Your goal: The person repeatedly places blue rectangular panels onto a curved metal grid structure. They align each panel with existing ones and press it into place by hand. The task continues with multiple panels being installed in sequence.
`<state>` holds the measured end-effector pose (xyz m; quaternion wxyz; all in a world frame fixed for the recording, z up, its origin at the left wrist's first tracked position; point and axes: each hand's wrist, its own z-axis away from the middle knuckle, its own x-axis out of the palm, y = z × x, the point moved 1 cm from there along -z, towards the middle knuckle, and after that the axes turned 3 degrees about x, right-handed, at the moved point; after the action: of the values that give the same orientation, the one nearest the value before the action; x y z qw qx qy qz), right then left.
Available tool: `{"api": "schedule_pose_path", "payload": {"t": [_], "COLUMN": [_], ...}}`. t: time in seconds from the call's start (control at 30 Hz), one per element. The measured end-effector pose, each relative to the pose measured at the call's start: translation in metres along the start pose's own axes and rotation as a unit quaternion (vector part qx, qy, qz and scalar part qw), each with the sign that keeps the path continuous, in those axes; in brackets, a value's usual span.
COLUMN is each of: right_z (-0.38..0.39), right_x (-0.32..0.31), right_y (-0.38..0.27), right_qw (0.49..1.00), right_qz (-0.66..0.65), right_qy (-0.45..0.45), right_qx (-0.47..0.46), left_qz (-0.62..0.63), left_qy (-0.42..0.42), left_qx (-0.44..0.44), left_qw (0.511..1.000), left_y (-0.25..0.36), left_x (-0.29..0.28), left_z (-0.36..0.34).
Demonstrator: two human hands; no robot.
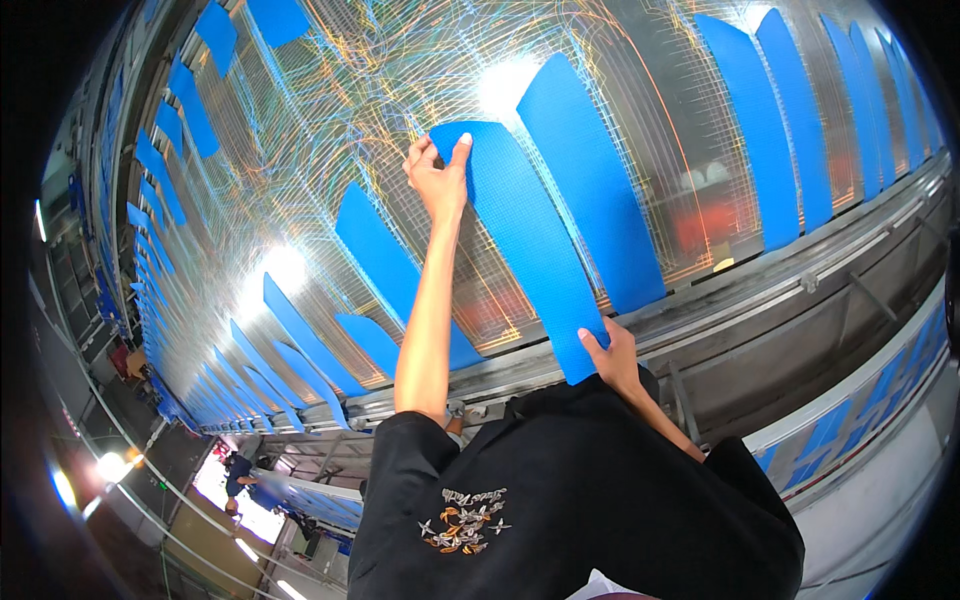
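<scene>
A long blue textured fabric piece [520, 240] runs between my hands, over the lined, glossy work surface [680, 180]. My left hand [437, 170] pinches its upper left corner, thumb on top. My right hand [615, 355] grips the lower end, which hangs over the metal edge rail [700, 285], thumb on the blue face. A matching blue piece [590, 190] lies just to the right, its pointed tip at the top beside a bright glare. Another blue piece [380, 270] lies to the left of my left forearm.
More blue pieces [790, 140] lie in rows along the long table, left, right and far side. A second table with blue pieces [830, 420] is at lower right. A person in dark clothing [236, 480] is at lower left, near metal railings.
</scene>
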<state>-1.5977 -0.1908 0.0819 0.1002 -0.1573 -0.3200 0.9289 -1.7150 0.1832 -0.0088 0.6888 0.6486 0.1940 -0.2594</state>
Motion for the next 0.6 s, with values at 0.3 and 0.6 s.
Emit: {"api": "schedule_pose_path", "payload": {"t": [0.3,0.6], "right_z": [-0.01,-0.02], "right_x": [0.006,0.005], "right_y": [0.004,0.019], "right_qw": [1.0,0.998], "right_qz": [0.013,0.021], "right_qy": [-0.011,0.004], "right_qx": [0.024,0.052], "left_qz": [0.036,-0.008], "left_qy": [0.004,0.021], "left_qx": [-0.027,-0.012], "left_qw": [0.999,1.0], "left_y": [0.019,0.015], "left_x": [-0.002,0.009], "left_z": [-0.003,-0.005]}}
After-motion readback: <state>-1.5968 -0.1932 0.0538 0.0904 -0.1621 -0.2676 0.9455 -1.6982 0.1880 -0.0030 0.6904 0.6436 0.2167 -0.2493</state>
